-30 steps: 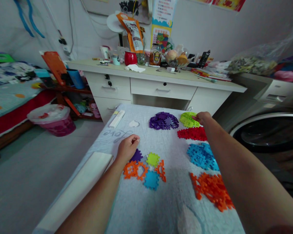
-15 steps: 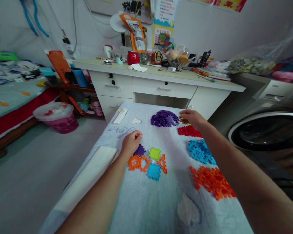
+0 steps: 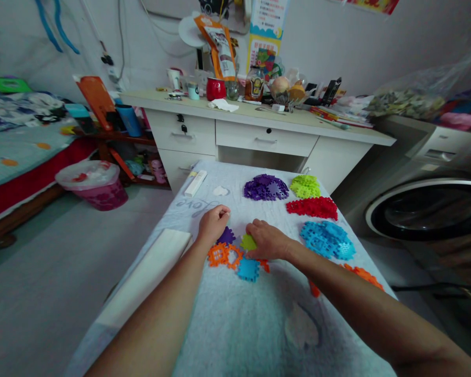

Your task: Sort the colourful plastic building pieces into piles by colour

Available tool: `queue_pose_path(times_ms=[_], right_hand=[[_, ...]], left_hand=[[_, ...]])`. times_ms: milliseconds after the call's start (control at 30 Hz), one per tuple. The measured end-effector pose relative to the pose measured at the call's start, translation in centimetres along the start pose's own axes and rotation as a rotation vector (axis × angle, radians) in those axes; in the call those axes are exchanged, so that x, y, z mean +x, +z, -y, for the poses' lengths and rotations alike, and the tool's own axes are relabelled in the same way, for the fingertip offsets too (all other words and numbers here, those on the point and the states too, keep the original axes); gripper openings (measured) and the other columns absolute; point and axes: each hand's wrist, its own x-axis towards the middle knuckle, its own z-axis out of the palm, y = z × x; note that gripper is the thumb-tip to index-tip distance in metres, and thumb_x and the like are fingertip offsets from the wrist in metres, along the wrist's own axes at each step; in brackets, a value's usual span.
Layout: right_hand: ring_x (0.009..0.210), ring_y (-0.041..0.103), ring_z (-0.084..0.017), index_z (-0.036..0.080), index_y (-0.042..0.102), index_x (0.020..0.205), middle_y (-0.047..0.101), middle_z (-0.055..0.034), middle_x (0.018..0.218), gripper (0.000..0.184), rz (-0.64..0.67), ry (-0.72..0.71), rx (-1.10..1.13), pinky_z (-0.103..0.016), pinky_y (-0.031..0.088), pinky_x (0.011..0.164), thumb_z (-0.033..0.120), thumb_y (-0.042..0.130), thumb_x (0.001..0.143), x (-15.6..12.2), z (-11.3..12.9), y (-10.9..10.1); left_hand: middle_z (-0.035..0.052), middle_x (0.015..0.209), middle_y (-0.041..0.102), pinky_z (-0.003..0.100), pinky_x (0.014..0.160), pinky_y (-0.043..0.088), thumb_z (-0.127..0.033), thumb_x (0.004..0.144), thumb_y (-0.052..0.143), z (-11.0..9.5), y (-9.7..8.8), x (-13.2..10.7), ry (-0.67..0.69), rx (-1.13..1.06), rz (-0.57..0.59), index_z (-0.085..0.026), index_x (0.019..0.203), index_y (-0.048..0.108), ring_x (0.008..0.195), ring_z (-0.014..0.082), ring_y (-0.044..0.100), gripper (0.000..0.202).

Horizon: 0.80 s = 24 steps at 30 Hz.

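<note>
On the cloth-covered table, my right hand is at a lime-green toothed plastic tile, its thumb and fingers closed about the tile's right side. My left hand is curled, thumb against fingertips; whatever it may hold is hidden. Just right of that wrist lies a purple tile. In front of these are orange open-frame tiles and a light-blue square tile. Another orange piece shows partly beneath my right hand.
Sorted piles of tiles stand along the right: purple, lime green, red, blue and orange, the last partly behind my right forearm. A long white box lies at the left edge. A cluttered desk stands beyond.
My right hand has come from beside the lime-green pile, leftward and nearer, to the lime-green tile in the small group. My left hand has hardly moved.
</note>
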Motion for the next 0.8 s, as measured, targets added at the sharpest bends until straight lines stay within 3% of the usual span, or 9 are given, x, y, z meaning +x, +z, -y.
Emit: queue_pose_path(times_ms=[267,367,467,600,733,800], right_hand=[[0.09,0.063,-0.022,0.014,0.066,0.106,0.067,-0.0125,0.105,0.04,-0.028,0.027,0.05,-0.028,0.041,0.072,0.042,0.071,0.078,0.2,-0.1,0.3],[0.078,0.062,-0.018,0.015,0.07,0.096,0.07,-0.0088,0.091,0.023,-0.003,0.019,0.093,-0.026,0.038,0.066,0.033,0.06,0.086,0.2,-0.8,-0.6],[0.072,0.059,-0.014,0.014,0.072,0.09,0.071,-0.0064,0.083,0.023,0.004,0.021,0.177,-0.024,0.036,0.066,0.018,0.049,0.089,0.4,-2.1,-1.7],[0.077,0.06,-0.015,0.012,0.073,0.09,0.072,-0.0076,0.089,0.027,-0.05,0.085,0.235,-0.023,0.039,0.07,0.013,0.046,0.088,1.0,-4.1,-1.8],[0.088,0.063,-0.018,0.013,0.071,0.101,0.07,-0.0108,0.103,0.022,-0.113,0.155,0.198,-0.025,0.043,0.078,0.019,0.055,0.087,1.4,-5.1,-0.8],[0.092,0.063,-0.019,0.012,0.068,0.109,0.067,-0.0136,0.11,0.029,-0.117,0.187,0.137,-0.026,0.044,0.081,0.027,0.063,0.084,1.3,-5.0,-0.4]], left_hand=[[-0.0004,0.08,0.071,0.026,0.066,0.041,-0.028,0.082,0.053,-0.2,-0.1,-0.1,-0.003,-0.001,0.012,-0.022,0.089,0.069,0.073,0.0157,0.063,0.019],[-0.0003,0.081,0.072,0.026,0.066,0.041,-0.029,0.082,0.053,-0.3,-0.1,-0.1,-0.006,0.011,0.009,-0.022,0.09,0.069,0.074,0.0158,0.063,0.02],[-0.0001,0.082,0.072,0.026,0.066,0.041,-0.029,0.082,0.053,-0.3,-0.1,-0.1,-0.003,0.017,0.001,-0.022,0.091,0.07,0.074,0.0159,0.063,0.02],[-0.0002,0.082,0.071,0.026,0.066,0.041,-0.029,0.082,0.053,0.1,0.1,-0.1,-0.003,0.002,0.003,-0.022,0.091,0.069,0.073,0.0157,0.063,0.02],[-0.0006,0.079,0.071,0.025,0.064,0.041,-0.03,0.082,0.053,0.2,0.2,0.0,-0.004,0.004,0.005,-0.022,0.091,0.069,0.073,0.0159,0.063,0.02],[-0.0008,0.079,0.07,0.025,0.064,0.041,-0.03,0.081,0.054,0.2,0.1,0.0,-0.007,0.006,0.003,-0.022,0.09,0.069,0.073,0.0159,0.063,0.019]])
